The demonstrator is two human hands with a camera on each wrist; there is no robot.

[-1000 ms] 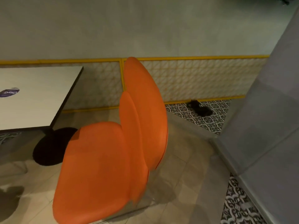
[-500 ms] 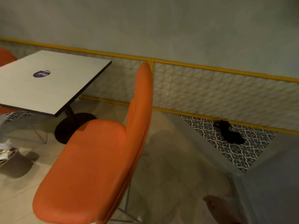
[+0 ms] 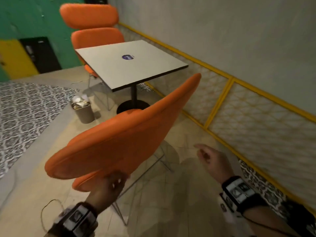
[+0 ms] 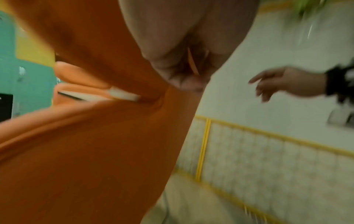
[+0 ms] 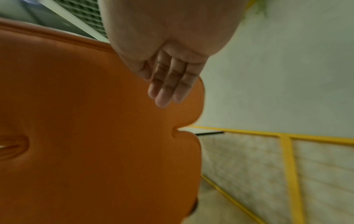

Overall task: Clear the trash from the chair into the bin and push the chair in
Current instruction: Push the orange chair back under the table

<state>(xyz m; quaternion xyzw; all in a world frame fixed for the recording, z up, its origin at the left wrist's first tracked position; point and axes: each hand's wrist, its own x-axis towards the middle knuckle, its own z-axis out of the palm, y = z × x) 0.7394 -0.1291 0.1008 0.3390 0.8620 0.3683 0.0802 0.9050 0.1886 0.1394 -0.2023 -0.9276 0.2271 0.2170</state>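
Observation:
An orange chair [image 3: 119,142] stands with its back toward me, facing a white square table [image 3: 130,65]. My left hand [image 3: 114,183] grips the near edge of the backrest, fingers curled round it; the left wrist view shows the palm [image 4: 182,63] pressed against the orange fabric [image 4: 95,151]. My right hand [image 3: 208,156] hovers to the right of the chair, holding nothing; in the right wrist view its fingers [image 5: 168,84] are straight, just in front of the backrest [image 5: 76,121]. A grey bin [image 3: 83,112] stuffed with paper trash stands on the floor left of the table. The chair's seat is hidden.
Two more orange chairs [image 3: 92,16] stand on the table's far side. A wall with a yellow-framed mesh panel [image 3: 256,127] runs along the right. The table's black pedestal base [image 3: 133,106] stands just beyond the chair. A dark object [image 3: 299,218] lies on the patterned tiles at lower right.
The view has swung left, bringing the bin and far chairs into sight. Both hands have come into view, and the left one has taken hold of the backrest.

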